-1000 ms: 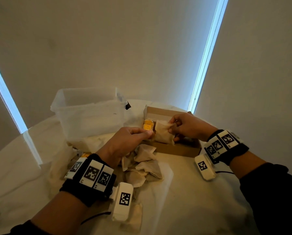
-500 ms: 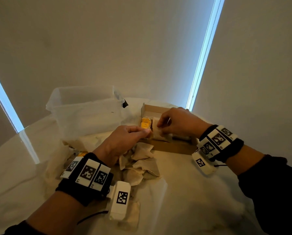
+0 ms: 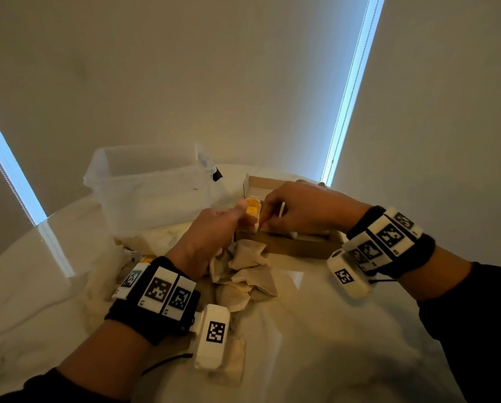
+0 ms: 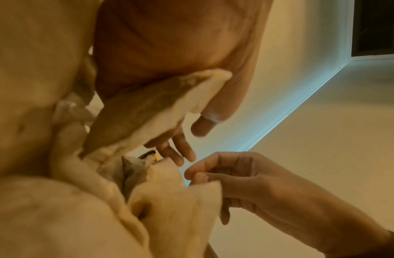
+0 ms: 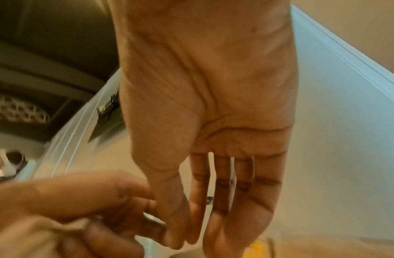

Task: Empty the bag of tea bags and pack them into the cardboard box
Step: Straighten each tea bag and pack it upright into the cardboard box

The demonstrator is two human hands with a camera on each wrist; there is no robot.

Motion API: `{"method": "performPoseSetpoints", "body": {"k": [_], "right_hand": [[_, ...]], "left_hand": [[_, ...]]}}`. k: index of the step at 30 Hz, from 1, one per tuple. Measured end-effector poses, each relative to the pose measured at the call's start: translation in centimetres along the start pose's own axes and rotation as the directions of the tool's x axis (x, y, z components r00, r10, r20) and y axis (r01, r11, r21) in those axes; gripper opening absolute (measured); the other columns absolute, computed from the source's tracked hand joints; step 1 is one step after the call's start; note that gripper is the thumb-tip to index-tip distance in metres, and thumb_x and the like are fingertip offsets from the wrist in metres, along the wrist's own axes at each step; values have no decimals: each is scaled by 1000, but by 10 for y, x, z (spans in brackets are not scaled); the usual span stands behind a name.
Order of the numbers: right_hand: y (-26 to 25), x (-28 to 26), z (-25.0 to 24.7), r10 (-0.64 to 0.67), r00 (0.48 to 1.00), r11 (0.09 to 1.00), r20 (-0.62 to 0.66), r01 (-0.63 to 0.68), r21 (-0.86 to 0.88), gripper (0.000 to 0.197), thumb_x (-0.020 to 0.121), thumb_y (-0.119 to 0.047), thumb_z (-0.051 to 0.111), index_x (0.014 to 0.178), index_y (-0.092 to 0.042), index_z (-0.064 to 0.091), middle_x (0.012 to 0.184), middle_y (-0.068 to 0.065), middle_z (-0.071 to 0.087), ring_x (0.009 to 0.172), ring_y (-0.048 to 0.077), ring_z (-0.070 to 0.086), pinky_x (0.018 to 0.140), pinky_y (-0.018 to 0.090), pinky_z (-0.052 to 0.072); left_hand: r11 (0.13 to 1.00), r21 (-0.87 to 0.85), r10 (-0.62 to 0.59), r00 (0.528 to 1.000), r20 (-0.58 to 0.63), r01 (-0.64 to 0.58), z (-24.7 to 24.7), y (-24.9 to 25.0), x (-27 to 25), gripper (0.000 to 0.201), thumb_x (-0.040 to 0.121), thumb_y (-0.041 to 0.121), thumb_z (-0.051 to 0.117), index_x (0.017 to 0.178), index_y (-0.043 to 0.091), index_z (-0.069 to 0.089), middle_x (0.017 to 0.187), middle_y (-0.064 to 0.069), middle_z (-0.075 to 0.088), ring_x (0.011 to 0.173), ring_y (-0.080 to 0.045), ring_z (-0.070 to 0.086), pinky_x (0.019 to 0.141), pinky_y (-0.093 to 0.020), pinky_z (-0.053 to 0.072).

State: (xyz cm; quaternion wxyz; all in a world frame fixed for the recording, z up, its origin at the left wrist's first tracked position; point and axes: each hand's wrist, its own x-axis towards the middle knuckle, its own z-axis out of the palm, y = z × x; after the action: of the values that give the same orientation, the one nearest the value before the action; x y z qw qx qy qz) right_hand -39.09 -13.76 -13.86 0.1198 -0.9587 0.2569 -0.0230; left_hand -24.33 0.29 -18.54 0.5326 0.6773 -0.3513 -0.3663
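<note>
An open cardboard box (image 3: 295, 245) lies on the white table. At its left end stands a tea bag with a yellow tag (image 3: 252, 207). My left hand (image 3: 237, 219) reaches over a heap of loose tea bags (image 3: 246, 271), thumb at the tag, lower fingers curled round a tea bag (image 4: 156, 108) against the palm. My right hand (image 3: 272, 216) hangs over the box with its fingers (image 5: 222, 192) pointing down inside. In the left wrist view its thumb and forefinger pinch a tea bag's edge. The box's inside is mostly hidden by both hands.
A clear plastic tub (image 3: 144, 187) stands behind and left of the box. One more tea bag (image 3: 234, 359) lies under my left wrist, and others with yellow tags (image 3: 147, 258) lie left of it. Bare table (image 3: 345, 330) spreads at the front right.
My right hand has carried its tea bag from above the box down into the left end, beside the yellow tag. My left hand has stayed by the tag.
</note>
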Motion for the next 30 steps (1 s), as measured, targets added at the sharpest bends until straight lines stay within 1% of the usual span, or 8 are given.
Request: {"method": "performPoseSetpoints", "body": {"k": [7,13,16,17,18,19,20,30], "right_hand": [[-26,-19,30,-127,975,988,184,141,-68,37,95,-51,75,127,-34,72,113,-18,71,95,-1,62,83,20,47],[-17,-25,-10,-29,973,906,-231,123,406,16,100,-38,72,108,-26,78,93,-11,77,82,6,73,68,19,56],[-18,-23,-14,51,901,824,-431,206,528,17,96,-36,77,109,-25,79,95,-11,79,82,4,76,68,21,60],[-19,-20,-10,54,887,828,-458,217,517,17,94,-39,80,107,-28,79,97,-14,79,86,4,76,72,24,62],[-21,-17,-5,46,883,840,-467,218,497,17,91,-42,82,105,-32,80,97,-17,79,89,3,76,77,26,63],[-22,-15,1,26,890,855,-454,215,471,18,88,-45,83,102,-36,81,96,-21,78,92,1,75,82,29,63],[-24,-14,6,8,906,864,-423,207,459,17,86,-46,84,101,-38,81,95,-23,78,94,-2,73,85,30,62],[-22,-13,26,249,913,418,-323,199,886,32,97,-39,70,123,-19,70,112,3,78,99,21,79,78,29,65]], "left_hand": [[991,-136,-40,987,-155,19,0,6,3,44,109,51,49,99,15,71,90,0,63,64,-14,42,53,-27,31],[994,-109,-38,996,-83,29,-1,4,6,65,106,71,35,123,21,73,112,-2,73,101,-21,64,71,-32,45],[979,-204,-21,999,-39,13,0,9,2,88,97,85,24,116,17,75,106,-7,78,83,-14,72,65,-25,39],[971,-239,-1,1000,-29,-6,0,12,0,87,96,86,24,113,19,77,102,-6,79,69,-7,70,86,-30,55],[962,-269,41,998,-36,-50,1,15,-3,80,97,83,26,106,25,80,94,-1,81,58,-1,67,113,-55,11],[953,-280,103,993,-58,-116,1,14,-3,71,100,78,32,95,29,83,83,8,80,53,3,65,50,-18,18],[942,-274,169,979,-111,-194,1,13,-3,60,104,70,40,87,31,83,71,14,76,51,4,63,62,-15,53],[881,-225,349,893,-284,-416,-3,0,13,29,109,41,55,113,19,75,70,16,66,52,2,56,50,-11,42]]}}
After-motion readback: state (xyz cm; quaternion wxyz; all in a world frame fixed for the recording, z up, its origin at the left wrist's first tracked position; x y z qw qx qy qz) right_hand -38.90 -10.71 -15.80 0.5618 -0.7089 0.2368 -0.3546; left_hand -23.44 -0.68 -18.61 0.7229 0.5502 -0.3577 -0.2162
